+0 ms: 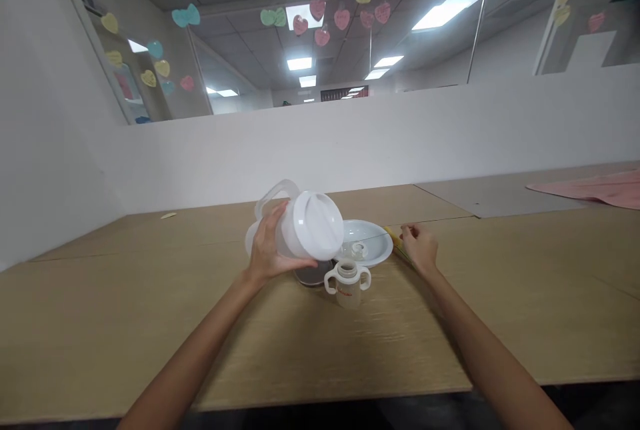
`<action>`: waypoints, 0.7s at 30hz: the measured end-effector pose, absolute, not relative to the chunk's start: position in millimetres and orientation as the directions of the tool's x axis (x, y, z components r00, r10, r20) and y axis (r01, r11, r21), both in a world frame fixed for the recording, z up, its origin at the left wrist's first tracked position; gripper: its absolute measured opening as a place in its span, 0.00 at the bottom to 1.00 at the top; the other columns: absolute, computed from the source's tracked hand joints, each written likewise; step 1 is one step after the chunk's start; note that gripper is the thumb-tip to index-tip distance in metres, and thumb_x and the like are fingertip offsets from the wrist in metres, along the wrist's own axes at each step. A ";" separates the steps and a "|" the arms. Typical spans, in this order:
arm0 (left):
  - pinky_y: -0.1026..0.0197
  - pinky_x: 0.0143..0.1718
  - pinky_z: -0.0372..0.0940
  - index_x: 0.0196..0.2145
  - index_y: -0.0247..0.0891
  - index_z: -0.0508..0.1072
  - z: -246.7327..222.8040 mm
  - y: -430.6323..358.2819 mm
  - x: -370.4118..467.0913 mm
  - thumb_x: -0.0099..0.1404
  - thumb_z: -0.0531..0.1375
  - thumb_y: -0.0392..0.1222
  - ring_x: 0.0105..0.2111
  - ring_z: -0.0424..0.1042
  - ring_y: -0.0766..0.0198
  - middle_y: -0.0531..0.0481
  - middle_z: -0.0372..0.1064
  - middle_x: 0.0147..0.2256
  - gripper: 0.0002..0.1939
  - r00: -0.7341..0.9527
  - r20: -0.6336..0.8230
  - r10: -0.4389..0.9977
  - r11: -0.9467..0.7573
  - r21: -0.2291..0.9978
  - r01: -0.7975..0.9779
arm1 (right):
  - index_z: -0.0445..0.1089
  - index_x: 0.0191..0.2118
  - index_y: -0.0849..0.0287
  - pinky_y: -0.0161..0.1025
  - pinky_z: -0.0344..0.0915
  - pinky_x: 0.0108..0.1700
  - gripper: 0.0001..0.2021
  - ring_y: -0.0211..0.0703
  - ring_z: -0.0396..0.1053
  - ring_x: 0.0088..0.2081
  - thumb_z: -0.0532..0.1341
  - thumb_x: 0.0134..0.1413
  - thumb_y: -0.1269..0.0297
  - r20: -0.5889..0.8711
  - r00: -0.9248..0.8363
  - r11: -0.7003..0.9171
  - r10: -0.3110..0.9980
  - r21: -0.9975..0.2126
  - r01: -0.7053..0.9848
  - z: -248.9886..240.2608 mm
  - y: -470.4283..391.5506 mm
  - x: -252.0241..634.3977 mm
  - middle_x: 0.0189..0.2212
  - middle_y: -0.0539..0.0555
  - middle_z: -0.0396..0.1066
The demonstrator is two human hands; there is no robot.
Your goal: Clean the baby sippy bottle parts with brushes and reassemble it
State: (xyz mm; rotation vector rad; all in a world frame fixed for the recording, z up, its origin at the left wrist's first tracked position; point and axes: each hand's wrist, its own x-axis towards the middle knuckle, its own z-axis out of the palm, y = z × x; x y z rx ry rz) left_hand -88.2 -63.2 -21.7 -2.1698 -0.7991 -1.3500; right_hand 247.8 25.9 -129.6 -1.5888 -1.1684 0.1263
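Note:
A white plastic pitcher [287,230] with a round lid [319,225] lies tilted on its side in the air, the lid end toward the right. My left hand [267,247] is wrapped round its body. Just below and right of the lid, a two-handled baby bottle [349,290] stands upright and uncapped on the table. Behind the bottle is a white plate [383,250] holding a clear bottle top [358,251]. My right hand [420,247] is closed, fingers curled, beside the plate's right rim. Whatever its fingertips hold is too small to make out. Near them lies a yellow-and-green slender item [394,238].
A dark round object [314,275] sits partly hidden under the pitcher. Pink cloth [595,189] lies at the far right of the wooden table [150,323]. A small pale piece [169,215] is at the back left. A white wall [300,150] with windows borders the table's rear.

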 end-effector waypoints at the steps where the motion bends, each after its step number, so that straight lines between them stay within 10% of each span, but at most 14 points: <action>1: 0.42 0.55 0.58 0.61 0.42 0.47 -22.8 -59.7 -91.6 0.36 0.68 0.63 0.56 0.59 0.43 0.36 0.57 0.56 0.59 0.280 0.923 0.263 -0.712 -0.010 0.702 | 0.73 0.34 0.63 0.35 0.55 0.30 0.20 0.44 0.68 0.30 0.49 0.50 0.56 0.471 0.501 0.075 0.726 -0.779 0.623 -129.2 24.5 246.9 0.29 0.58 0.74; 10: 0.48 0.55 0.58 0.61 0.39 0.40 -53.2 -20.2 -129.6 0.56 0.60 0.59 0.56 0.61 0.52 0.33 0.59 0.55 0.46 -0.506 0.709 0.491 -0.521 0.705 0.481 | 0.74 0.35 0.61 0.34 0.52 0.30 0.17 0.42 0.67 0.31 0.49 0.52 0.60 0.437 0.404 -0.036 0.803 -0.642 0.766 -131.6 25.7 239.1 0.32 0.57 0.74; 21: 0.49 0.56 0.57 0.61 0.38 0.43 -59.2 -10.3 -141.2 0.54 0.63 0.55 0.56 0.60 0.53 0.33 0.57 0.56 0.46 -0.588 0.692 0.419 -0.488 0.718 0.497 | 0.73 0.35 0.60 0.34 0.51 0.29 0.16 0.42 0.67 0.31 0.50 0.52 0.61 0.449 0.423 -0.038 0.787 -0.649 0.760 -125.8 21.7 243.3 0.32 0.56 0.74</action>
